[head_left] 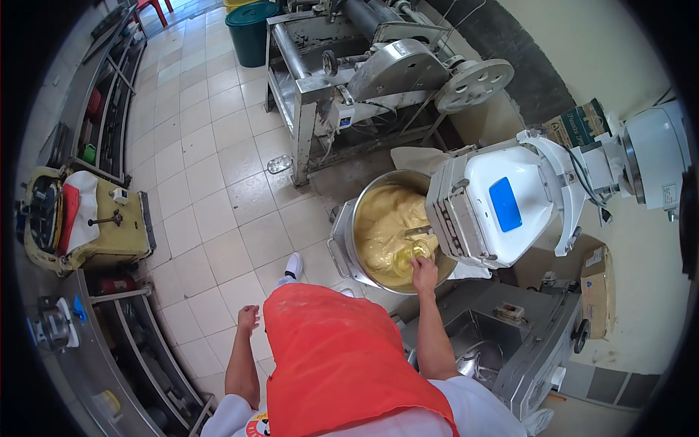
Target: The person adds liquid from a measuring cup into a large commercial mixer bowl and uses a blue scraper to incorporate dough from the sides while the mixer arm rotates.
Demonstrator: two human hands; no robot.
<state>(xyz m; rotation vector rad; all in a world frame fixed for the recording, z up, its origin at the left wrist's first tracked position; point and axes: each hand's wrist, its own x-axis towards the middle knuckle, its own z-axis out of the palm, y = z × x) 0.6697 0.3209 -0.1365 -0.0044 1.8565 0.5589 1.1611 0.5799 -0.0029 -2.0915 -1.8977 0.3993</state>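
Observation:
My right hand (424,273) grips a small clear cup (403,261) with yellow liquid in it. It is held over the near right side of a large steel mixing bowl (348,244). Pale yellow dough (386,218) fills much of the bowl, and a metal mixer arm (418,231) reaches down into it. Whether liquid runs from the cup, I cannot make out. At my left side hangs my left hand (248,318), its fingers loosely bent and apart, holding nothing that I can see. A red apron (335,349) covers my front.
The white mixer head (502,204) overhangs the bowl's right side. Beyond stands a roller machine (393,73) with a large wheel (475,86), beside a green bin (250,33). A yellowish machine (109,218) and steel shelving (138,349) line the left. Another steel machine (466,320) is near right.

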